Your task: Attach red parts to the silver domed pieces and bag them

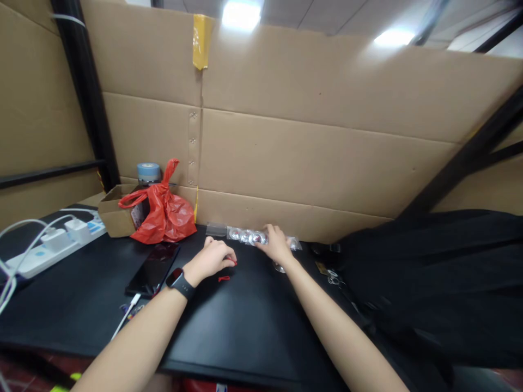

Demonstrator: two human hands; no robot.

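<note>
Discs (245, 236) in clear wrap lie in a row at the back of the table (245, 326), along the foot of the cardboard (286, 163), probably because it gives them a straight edge to lie by. The right hand (278, 246) rests over the row with bent fingers, perhaps steadying it; whether it grips a disc cannot be told. Well apart from it, the left hand (214, 256) pinches a red cord (233, 262), likely because so thin a thing suits a fingertip hold. A loose cord (224, 279) lies near that hand, within easy reach.

Counted, the cords are two; roughly four discs show left of the right hand, which hides the full number. One bag (167, 215) and two plugs (56, 238) stand farther left.
</note>
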